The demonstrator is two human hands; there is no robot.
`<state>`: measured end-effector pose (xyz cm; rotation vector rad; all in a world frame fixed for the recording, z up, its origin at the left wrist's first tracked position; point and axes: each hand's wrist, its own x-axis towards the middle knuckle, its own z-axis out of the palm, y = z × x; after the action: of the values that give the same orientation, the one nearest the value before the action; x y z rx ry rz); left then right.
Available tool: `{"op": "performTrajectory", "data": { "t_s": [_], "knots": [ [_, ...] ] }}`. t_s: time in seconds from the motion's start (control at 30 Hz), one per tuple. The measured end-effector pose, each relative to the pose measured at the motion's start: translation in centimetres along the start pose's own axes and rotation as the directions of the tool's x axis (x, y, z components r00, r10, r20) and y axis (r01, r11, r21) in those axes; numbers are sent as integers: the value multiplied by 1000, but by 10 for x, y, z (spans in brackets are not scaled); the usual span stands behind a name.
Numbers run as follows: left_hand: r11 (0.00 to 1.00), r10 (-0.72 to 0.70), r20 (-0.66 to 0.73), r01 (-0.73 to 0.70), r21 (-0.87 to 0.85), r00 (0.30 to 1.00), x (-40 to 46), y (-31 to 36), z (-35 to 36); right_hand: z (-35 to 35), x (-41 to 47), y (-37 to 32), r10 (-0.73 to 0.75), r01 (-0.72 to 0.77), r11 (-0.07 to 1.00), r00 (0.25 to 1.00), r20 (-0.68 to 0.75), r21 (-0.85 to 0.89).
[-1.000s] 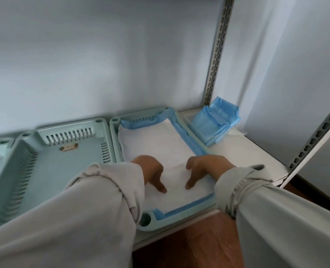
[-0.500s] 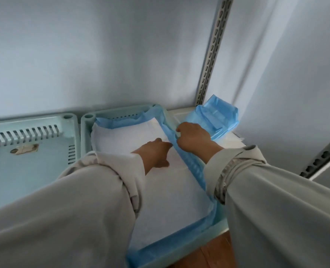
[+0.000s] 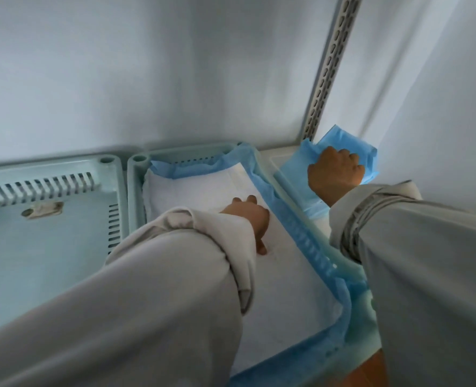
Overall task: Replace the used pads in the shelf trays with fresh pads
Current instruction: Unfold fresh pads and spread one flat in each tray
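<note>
Shelf with pale green trays side by side against a grey wall.

Left tray: bare, no pad in it.

Right tray: lined with a fresh pad, white face up, blue border riding up the tray walls at the back and right.

Stack of folded blue pads on the shelf just right of the lined tray, by the slotted upright.

Right hand on top of the stack, fingers curled down over its upper layer; seems to be gripping one pad, though the far fingertips are hidden.

Left hand rests on the laid pad, fingers fairly straight, pressing it flat.

Judgement: step in hand is fetching a pad for the bare tray. Best to peel off only the top pad, lift it clear before unfolding, and keep the left hand's weight on the laid pad so it does not drag.
</note>
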<state>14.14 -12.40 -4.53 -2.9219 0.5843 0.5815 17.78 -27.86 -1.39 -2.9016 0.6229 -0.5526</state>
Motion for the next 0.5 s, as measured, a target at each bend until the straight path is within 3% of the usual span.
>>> {"op": "performTrajectory", "data": {
  "t_s": [0.13,0.33,0.5],
  "knots": [
    [1000,-2,12,2,-8,1000,0,-2,2,1,-7,-3,-66,67,997,998,15,-31],
    [1000,0,5,0,9,1000,-2,-2,0,10,-20,2,-172,170,983,985,16,73],
    [1000,-8,8,8,15,1000,-2,0,0,19,-29,-4,-171,168,985,975,144,35]
  ]
}}
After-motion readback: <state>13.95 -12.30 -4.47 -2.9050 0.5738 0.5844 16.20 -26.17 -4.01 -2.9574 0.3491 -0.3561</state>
